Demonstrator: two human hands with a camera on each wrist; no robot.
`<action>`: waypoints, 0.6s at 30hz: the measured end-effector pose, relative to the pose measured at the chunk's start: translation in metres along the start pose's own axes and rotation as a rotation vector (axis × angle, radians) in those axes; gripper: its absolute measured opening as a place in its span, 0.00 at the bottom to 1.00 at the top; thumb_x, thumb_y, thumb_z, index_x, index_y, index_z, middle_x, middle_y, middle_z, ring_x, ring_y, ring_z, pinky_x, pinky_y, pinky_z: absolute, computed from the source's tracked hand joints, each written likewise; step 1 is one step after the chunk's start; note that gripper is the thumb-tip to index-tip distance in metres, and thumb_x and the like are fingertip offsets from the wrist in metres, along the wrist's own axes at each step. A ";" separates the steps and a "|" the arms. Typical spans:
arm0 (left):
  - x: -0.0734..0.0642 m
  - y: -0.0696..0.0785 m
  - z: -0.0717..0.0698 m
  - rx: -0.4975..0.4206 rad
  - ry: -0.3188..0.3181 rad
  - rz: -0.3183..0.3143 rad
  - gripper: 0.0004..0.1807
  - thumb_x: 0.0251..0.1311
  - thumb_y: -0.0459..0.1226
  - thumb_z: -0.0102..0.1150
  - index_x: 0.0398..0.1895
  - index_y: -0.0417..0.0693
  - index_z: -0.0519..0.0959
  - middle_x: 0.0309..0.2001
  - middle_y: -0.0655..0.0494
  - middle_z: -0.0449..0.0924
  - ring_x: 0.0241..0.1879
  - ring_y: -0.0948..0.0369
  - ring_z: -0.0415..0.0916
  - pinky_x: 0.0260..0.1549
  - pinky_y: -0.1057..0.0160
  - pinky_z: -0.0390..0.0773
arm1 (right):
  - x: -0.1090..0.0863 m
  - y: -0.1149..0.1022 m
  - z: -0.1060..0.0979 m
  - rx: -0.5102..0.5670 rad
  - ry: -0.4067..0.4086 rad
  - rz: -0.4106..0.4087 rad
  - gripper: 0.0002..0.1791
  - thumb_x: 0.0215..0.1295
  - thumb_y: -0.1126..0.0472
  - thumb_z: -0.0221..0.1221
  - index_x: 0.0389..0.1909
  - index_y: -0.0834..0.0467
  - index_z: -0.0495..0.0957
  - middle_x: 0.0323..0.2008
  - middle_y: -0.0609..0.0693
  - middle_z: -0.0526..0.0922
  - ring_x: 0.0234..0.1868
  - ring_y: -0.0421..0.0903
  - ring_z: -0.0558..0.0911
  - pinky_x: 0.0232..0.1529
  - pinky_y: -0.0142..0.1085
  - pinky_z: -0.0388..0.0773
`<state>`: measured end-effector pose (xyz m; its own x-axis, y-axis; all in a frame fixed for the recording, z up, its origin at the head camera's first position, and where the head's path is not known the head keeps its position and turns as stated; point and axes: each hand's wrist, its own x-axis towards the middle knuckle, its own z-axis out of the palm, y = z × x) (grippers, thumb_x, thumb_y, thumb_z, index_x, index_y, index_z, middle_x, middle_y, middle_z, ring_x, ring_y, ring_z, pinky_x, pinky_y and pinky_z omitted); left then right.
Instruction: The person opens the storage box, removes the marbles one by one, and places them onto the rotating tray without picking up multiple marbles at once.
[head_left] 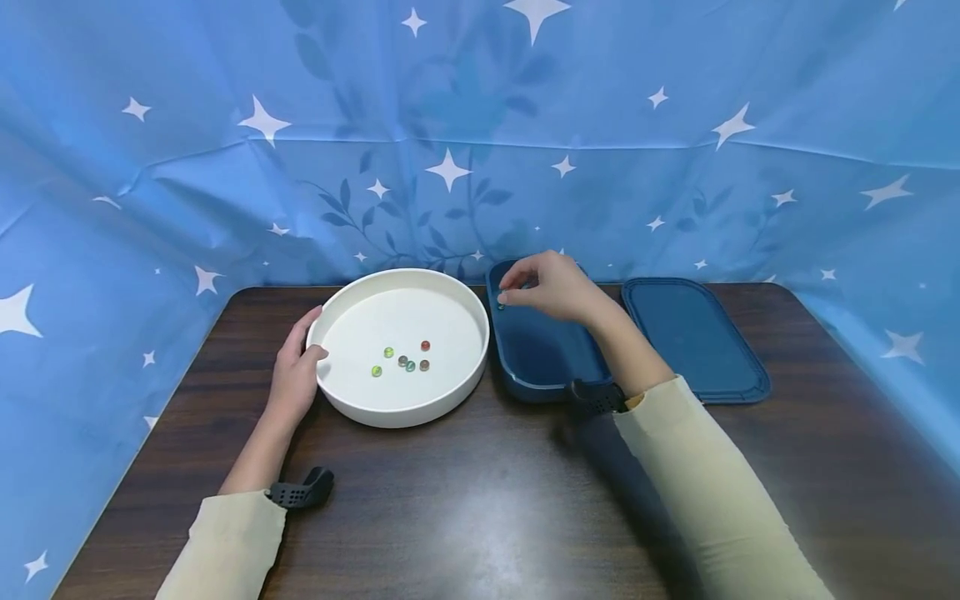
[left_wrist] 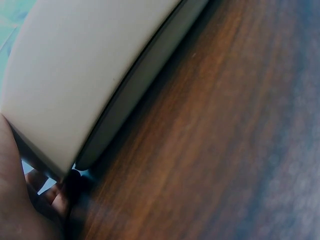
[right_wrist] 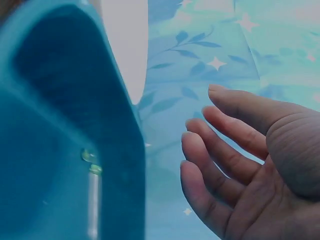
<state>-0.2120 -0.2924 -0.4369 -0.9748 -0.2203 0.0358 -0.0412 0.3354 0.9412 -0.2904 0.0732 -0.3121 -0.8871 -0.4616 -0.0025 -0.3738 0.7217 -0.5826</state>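
Note:
My left hand (head_left: 294,375) grips the left rim of a round white tray (head_left: 405,419), thumb over the edge and fingers outside; the left wrist view shows the tray's outer wall (left_wrist: 90,75) up close. Several glass marbles (head_left: 402,362) in green, red and dark tones lie scattered on the tray floor. Over a deep blue rectangular container (head_left: 540,354), my right hand (head_left: 553,287) hovers with fingers loosely bent. In the right wrist view its thumb and fingertips stand apart with nothing between them. A greenish marble (right_wrist: 88,155) lies inside the container, near its wall; another greenish spot beside it is blurred.
A flat blue lid or tray (head_left: 693,342) lies to the right of the container. Everything stands on a dark wooden table (head_left: 420,508). Behind its back edge hangs a blue curtain (head_left: 600,192) with white stars.

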 end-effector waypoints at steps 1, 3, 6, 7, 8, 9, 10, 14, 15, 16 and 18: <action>0.000 -0.001 0.000 -0.003 -0.002 0.006 0.40 0.64 0.29 0.39 0.81 0.59 0.55 0.81 0.59 0.53 0.80 0.57 0.51 0.73 0.49 0.56 | 0.002 -0.001 -0.002 -0.001 -0.006 -0.001 0.14 0.66 0.54 0.65 0.48 0.56 0.86 0.43 0.52 0.88 0.45 0.49 0.82 0.45 0.44 0.79; 0.000 -0.002 -0.001 -0.010 -0.004 0.019 0.40 0.64 0.28 0.39 0.81 0.59 0.55 0.81 0.59 0.53 0.80 0.57 0.51 0.73 0.49 0.56 | 0.006 -0.002 -0.005 -0.009 -0.020 -0.005 0.14 0.65 0.55 0.66 0.48 0.57 0.86 0.43 0.52 0.88 0.45 0.49 0.82 0.45 0.44 0.79; 0.000 -0.003 -0.001 -0.016 -0.002 0.024 0.40 0.64 0.28 0.39 0.81 0.59 0.55 0.81 0.59 0.53 0.80 0.57 0.50 0.73 0.48 0.56 | 0.016 0.003 -0.007 -0.006 -0.055 0.002 0.13 0.66 0.55 0.66 0.47 0.56 0.86 0.42 0.53 0.88 0.42 0.49 0.83 0.43 0.43 0.80; 0.000 -0.003 -0.001 -0.015 -0.001 0.022 0.40 0.64 0.28 0.39 0.81 0.59 0.55 0.81 0.59 0.53 0.80 0.57 0.50 0.73 0.48 0.56 | 0.019 0.007 -0.007 0.008 -0.071 0.010 0.13 0.66 0.55 0.65 0.48 0.57 0.86 0.41 0.54 0.88 0.41 0.49 0.83 0.42 0.42 0.81; 0.000 -0.003 -0.001 -0.016 -0.001 0.022 0.40 0.64 0.28 0.40 0.81 0.59 0.55 0.81 0.59 0.53 0.80 0.57 0.50 0.73 0.48 0.56 | 0.023 0.013 -0.006 0.022 -0.088 0.022 0.14 0.66 0.55 0.65 0.48 0.57 0.86 0.42 0.55 0.88 0.40 0.49 0.83 0.41 0.41 0.81; 0.000 -0.003 0.000 -0.016 -0.001 0.022 0.40 0.64 0.28 0.40 0.81 0.59 0.56 0.81 0.59 0.53 0.80 0.57 0.50 0.73 0.48 0.56 | 0.026 0.018 -0.005 0.042 -0.104 0.041 0.14 0.67 0.55 0.65 0.49 0.57 0.85 0.42 0.56 0.88 0.40 0.49 0.83 0.40 0.41 0.81; 0.000 -0.003 0.000 -0.019 -0.002 0.023 0.40 0.63 0.28 0.40 0.81 0.59 0.56 0.81 0.59 0.54 0.80 0.57 0.50 0.73 0.48 0.56 | 0.029 0.024 -0.004 0.065 -0.120 0.063 0.14 0.67 0.55 0.64 0.49 0.57 0.85 0.43 0.57 0.87 0.39 0.51 0.82 0.41 0.41 0.82; 0.001 -0.003 0.002 -0.029 0.002 0.033 0.40 0.63 0.28 0.41 0.80 0.58 0.57 0.80 0.59 0.55 0.80 0.57 0.50 0.72 0.49 0.57 | 0.037 0.046 0.000 0.136 -0.157 0.134 0.17 0.69 0.55 0.62 0.53 0.60 0.83 0.46 0.60 0.86 0.44 0.57 0.82 0.47 0.47 0.82; 0.001 -0.003 0.002 -0.030 0.004 0.036 0.40 0.63 0.28 0.41 0.80 0.58 0.57 0.80 0.59 0.55 0.80 0.57 0.51 0.72 0.49 0.57 | 0.038 0.050 0.001 0.151 -0.161 0.145 0.18 0.70 0.55 0.62 0.54 0.61 0.83 0.46 0.61 0.86 0.45 0.59 0.82 0.48 0.48 0.82; 0.001 -0.003 0.001 -0.031 0.006 0.035 0.40 0.62 0.28 0.41 0.80 0.58 0.58 0.80 0.59 0.55 0.79 0.58 0.51 0.72 0.49 0.57 | 0.040 0.054 0.002 0.159 -0.163 0.153 0.18 0.70 0.55 0.61 0.54 0.61 0.83 0.46 0.62 0.85 0.46 0.60 0.81 0.49 0.50 0.82; 0.002 -0.002 0.001 -0.025 0.009 0.037 0.40 0.63 0.28 0.41 0.80 0.58 0.57 0.80 0.59 0.55 0.80 0.58 0.51 0.72 0.49 0.57 | 0.044 0.058 0.003 0.161 -0.166 0.157 0.18 0.70 0.55 0.61 0.54 0.62 0.83 0.46 0.61 0.85 0.46 0.60 0.81 0.49 0.51 0.81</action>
<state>-0.2138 -0.2929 -0.4393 -0.9736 -0.2162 0.0732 0.0001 0.3204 0.9473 -0.3501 0.0932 -0.3486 -0.8694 -0.4385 -0.2279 -0.1759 0.7055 -0.6865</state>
